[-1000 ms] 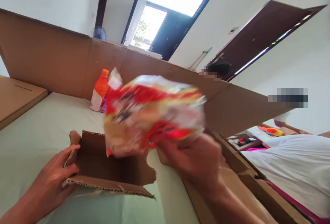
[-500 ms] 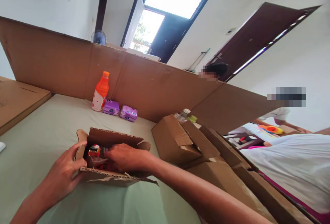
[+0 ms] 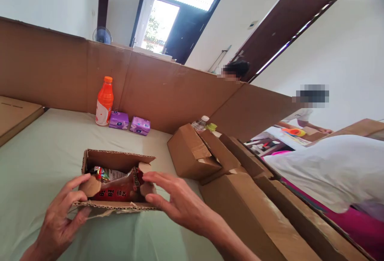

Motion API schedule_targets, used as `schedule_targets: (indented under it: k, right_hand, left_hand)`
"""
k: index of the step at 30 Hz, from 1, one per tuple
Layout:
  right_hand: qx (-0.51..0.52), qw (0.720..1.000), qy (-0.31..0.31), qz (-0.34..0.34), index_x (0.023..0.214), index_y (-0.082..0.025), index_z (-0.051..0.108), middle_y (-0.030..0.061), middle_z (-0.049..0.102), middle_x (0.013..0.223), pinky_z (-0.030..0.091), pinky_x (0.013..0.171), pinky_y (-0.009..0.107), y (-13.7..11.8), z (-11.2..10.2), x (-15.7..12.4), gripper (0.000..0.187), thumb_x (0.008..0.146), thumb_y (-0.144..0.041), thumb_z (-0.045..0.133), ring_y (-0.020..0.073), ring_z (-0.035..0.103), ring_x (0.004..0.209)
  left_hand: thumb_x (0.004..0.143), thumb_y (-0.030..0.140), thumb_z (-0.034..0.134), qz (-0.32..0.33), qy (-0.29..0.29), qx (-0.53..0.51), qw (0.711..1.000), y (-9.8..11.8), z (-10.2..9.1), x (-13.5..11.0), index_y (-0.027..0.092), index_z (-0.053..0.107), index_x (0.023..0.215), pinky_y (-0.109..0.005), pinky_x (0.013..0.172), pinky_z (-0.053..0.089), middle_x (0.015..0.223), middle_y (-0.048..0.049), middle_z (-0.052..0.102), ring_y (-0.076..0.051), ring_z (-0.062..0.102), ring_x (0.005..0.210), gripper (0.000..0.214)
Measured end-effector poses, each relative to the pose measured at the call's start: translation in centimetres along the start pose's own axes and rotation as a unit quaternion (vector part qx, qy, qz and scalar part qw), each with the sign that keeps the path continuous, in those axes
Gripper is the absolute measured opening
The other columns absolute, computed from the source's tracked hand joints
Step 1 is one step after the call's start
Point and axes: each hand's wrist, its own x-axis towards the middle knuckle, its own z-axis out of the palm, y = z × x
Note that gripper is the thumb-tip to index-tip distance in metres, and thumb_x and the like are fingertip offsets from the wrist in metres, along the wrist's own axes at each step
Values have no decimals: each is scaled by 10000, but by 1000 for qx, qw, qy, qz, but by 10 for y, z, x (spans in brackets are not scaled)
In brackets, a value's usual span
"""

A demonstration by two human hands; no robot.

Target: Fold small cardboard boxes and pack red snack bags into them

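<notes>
A small open cardboard box stands on the pale green cloth in front of me. Inside lie a red snack bag with dark lettering and a shiny green-and-red packet. With its fingers on the left end flap, bent inward, my left hand holds that side of the box. At the opposite end, my right hand has its fingertips and thumb about the right flap. Neither hand holds a packet.
Behind the box stand an orange bottle and two purple tissue packs. Larger cardboard boxes line the right side, beside a person in white. A tall cardboard panel closes off the back; a flat carton lies left.
My right hand has come out of the box and moved onto its right flap. The left flap now bends inward under my left hand. The red bag shows more fully.
</notes>
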Motion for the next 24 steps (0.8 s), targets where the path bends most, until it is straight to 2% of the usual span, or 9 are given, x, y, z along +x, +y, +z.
schedule_targets:
  k: [3, 5, 7, 9, 12, 15, 19, 21, 24]
  right_hand:
    - [81, 995, -42, -40, 1271, -196, 674, 143, 602, 1442, 478, 1101, 440, -2, 5, 8, 474, 1027, -533, 450, 277, 543, 1363]
    - [126, 989, -41, -58, 1213, -211, 700, 129, 634, 1399, 487, 1089, 435, 1, 1, 12, 487, 1024, -571, 433, 275, 546, 1358]
    - [146, 987, 6, -65, 1192, -224, 703, 125, 664, 1345, 517, 1048, 433, 7, -3, 16, 476, 1014, -584, 448, 273, 601, 1289]
    - [131, 985, 84, -69, 1247, -230, 671, 133, 633, 1376, 508, 1054, 448, 15, -7, 19, 457, 997, -570, 496, 276, 606, 1269]
    - [76, 984, 143, -68, 1417, -241, 546, 144, 525, 1499, 419, 1139, 520, 26, -6, 26, 559, 963, -565, 562, 307, 496, 1384]
    - [48, 991, 110, -53, 1482, -248, 475, 137, 505, 1529, 396, 1149, 563, 33, 1, 31, 592, 983, -563, 520, 310, 467, 1413]
    - [22, 994, 105, -35, 1356, -222, 598, 129, 580, 1462, 444, 1105, 498, 30, 3, 43, 434, 1005, -458, 502, 284, 542, 1345]
    - [-7, 994, 104, -21, 1296, -205, 641, 128, 667, 1342, 482, 1035, 447, 25, 1, 58, 382, 978, -393, 545, 280, 621, 1232]
    - [-70, 997, 33, 31, 1094, -204, 728, 92, 773, 1013, 500, 834, 357, 17, -3, 92, 261, 982, -292, 509, 249, 707, 942]
  left_hand:
    - [1019, 296, 495, -25, -2, 11, 1000, 1, 0, 4, 245, 540, 958, -265, 982, 533, 1300, -79, 660, -172, 659, 1175, 91]
    - [1017, 362, 504, -42, 7, 43, 998, 3, 0, 8, 246, 564, 1046, -250, 929, 557, 1207, -59, 712, -167, 702, 1083, 134]
    - [1013, 409, 508, -51, 20, 98, 994, 6, 1, 14, 236, 569, 1166, -244, 891, 573, 1114, -44, 744, -166, 729, 997, 238]
    - [1016, 419, 496, -48, 40, 145, 988, 9, 4, 20, 211, 552, 1250, -245, 876, 580, 1087, -51, 744, -171, 734, 965, 318]
    - [1016, 364, 497, -45, 75, 152, 985, 12, 10, 25, 171, 516, 1316, -263, 915, 568, 1135, -83, 698, -182, 704, 1018, 357]
    - [988, 276, 550, -50, 104, 141, 983, 13, 15, 24, 152, 519, 1313, -317, 986, 532, 1172, -104, 625, -199, 650, 1076, 350]
    - [951, 226, 606, -47, 136, 155, 977, 16, 19, 21, 176, 586, 1193, -386, 985, 520, 1223, -117, 556, -227, 600, 1120, 248]
    - [938, 213, 618, -56, 143, 146, 977, 19, 22, 20, 195, 611, 1094, -411, 978, 529, 1345, -135, 496, -246, 588, 1175, 157]
    - [945, 172, 576, -71, 108, 114, 985, 22, 23, 23, 214, 594, 966, -398, 965, 538, 1420, -129, 494, -249, 590, 1224, 51]
